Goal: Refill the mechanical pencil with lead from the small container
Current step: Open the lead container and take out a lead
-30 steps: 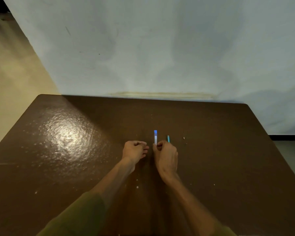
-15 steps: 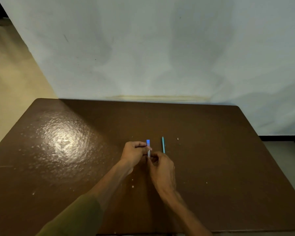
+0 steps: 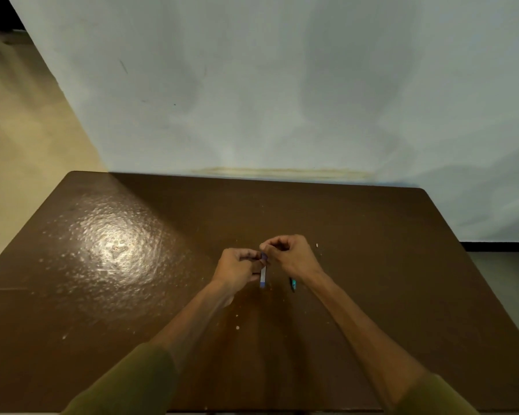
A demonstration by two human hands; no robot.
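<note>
The lead container (image 3: 263, 274), a slim white tube with blue ends, is held upright just above the brown table (image 3: 372, 265). My left hand (image 3: 237, 265) grips it from the left side. My right hand (image 3: 289, 253) pinches its upper blue end with curled fingertips. The teal mechanical pencil (image 3: 293, 284) lies on the table just right of the container, mostly hidden under my right wrist. Neither hand touches the pencil.
A pale wall stands right behind the table's far edge. A small white speck (image 3: 316, 245) lies to the right of my right hand. Bright glare (image 3: 117, 250) marks the table's left half. Floor shows off the left edge.
The container lay flat on the table between my hands; both hands have now closed on it and raised it upright. My right hand moved forward over the pencil.
</note>
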